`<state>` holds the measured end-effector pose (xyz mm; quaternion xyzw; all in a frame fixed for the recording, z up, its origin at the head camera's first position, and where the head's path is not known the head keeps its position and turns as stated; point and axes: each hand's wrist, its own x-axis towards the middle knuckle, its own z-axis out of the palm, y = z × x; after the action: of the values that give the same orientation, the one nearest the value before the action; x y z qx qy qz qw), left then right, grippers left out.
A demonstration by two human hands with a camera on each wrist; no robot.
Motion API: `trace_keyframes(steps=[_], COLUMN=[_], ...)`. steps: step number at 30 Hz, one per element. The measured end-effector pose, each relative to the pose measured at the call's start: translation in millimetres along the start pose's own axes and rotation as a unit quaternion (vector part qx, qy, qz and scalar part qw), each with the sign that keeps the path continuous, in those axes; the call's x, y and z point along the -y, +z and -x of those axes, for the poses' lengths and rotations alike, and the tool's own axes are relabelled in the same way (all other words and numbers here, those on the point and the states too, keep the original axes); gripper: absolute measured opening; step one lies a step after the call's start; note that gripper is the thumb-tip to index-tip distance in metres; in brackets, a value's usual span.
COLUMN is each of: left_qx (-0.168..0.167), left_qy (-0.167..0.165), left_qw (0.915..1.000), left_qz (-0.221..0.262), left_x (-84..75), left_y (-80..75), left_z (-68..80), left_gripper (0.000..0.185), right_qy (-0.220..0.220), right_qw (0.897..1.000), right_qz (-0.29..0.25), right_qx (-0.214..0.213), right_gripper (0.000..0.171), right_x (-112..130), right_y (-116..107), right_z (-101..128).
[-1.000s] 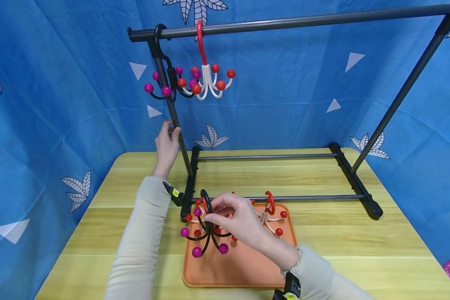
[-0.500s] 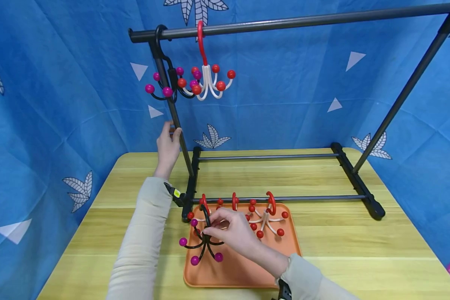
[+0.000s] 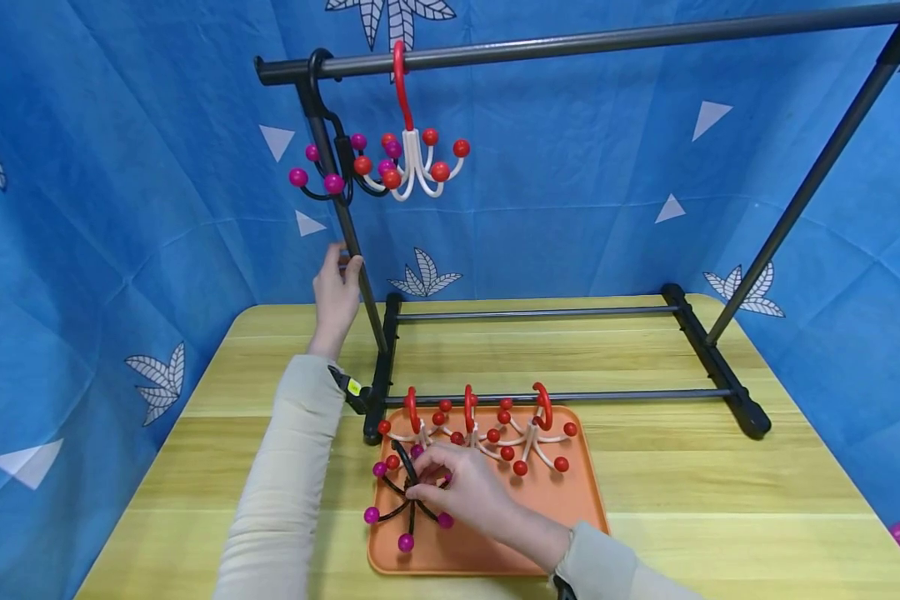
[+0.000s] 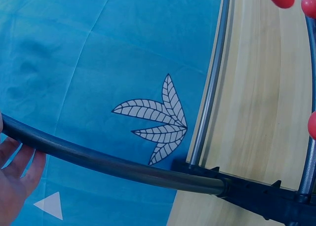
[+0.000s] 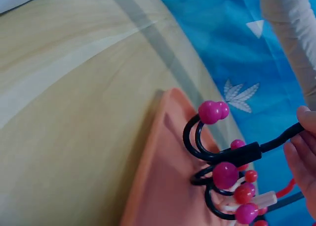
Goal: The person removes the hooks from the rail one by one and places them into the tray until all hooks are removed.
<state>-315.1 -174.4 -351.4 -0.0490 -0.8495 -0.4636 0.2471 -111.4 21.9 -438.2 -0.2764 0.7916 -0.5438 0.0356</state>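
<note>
My right hand (image 3: pixel 468 492) pinches the upper stem of a black multi-arm hook hanger (image 5: pixel 242 154) with magenta ball tips. The hanger is upright over the left part of an orange tray (image 3: pixel 558 508); whether its arms touch the tray I cannot tell. Behind it, three white hangers with red hooks and red balls stand in the tray, the rightmost white hanger (image 3: pixel 532 433) showing best. My left hand (image 3: pixel 336 292) holds the left post (image 4: pixel 108 159) of a dark garment rack, thumb and fingers on either side.
From the rack's top bar (image 3: pixel 570 46) hang a black hanger (image 3: pixel 343 154) with magenta balls and a white hanger (image 3: pixel 412 154) with a red hook. The rack's base rail (image 3: pixel 630 396) runs just behind the tray. Blue patterned cloth (image 3: pixel 555 208) surrounds the table (image 3: pixel 705 483).
My right hand has lowered the black hanger toward the tray, so the white hangers behind it show more. My left hand stays on the post.
</note>
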Motion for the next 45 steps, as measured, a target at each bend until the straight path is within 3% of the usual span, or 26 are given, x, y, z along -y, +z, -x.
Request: trace_keyframes(steps=[8, 13, 17, 26, 32, 36, 45], left_qx=[0.000, 0.003, -0.001, 0.003, 0.007, 0.005, 0.006], left_qy=[0.001, -0.003, -0.002, -0.010, -0.011, -0.008, -0.010], left_qw=[1.0000, 1.0000, 1.0000, 0.9999, 0.9999, 1.0000, 0.9999], left_qz=[-0.001, -0.002, -0.002, -0.005, -0.003, 0.000, 0.002], left_x=[0.4, 1.1, 1.1, 0.8, 0.6, 0.6, 2.0], left_y=[-0.3, 0.3, -0.2, -1.0, 1.1, 1.8, 1.3], left_z=[-0.8, -0.8, -0.3, 0.8, 0.7, 0.9, 1.9], left_gripper=[0.034, 0.034, 0.033, 0.032, 0.032, 0.031, 0.032], right_qy=[-0.066, -0.057, -0.067, -0.168, -0.203, -0.197, -0.131], right_qw=[0.998, 0.994, 0.985, 0.956, 0.945, 0.944, 0.950], right_qz=[0.023, 0.084, 0.150, 0.242, 0.245, 0.233, 0.206], right_qx=[0.007, 0.044, 0.058, -0.011, -0.081, -0.127, -0.194], right_gripper=[0.015, 0.015, 0.013, 0.009, 0.005, 0.005, 0.019], right_x=[-9, -10, -1, 39, 57, 78, 131], right_y=[8, -1, -21, -77, -112, -137, -174], right_z=[6, 6, -1, -43, -79, -104, -151])
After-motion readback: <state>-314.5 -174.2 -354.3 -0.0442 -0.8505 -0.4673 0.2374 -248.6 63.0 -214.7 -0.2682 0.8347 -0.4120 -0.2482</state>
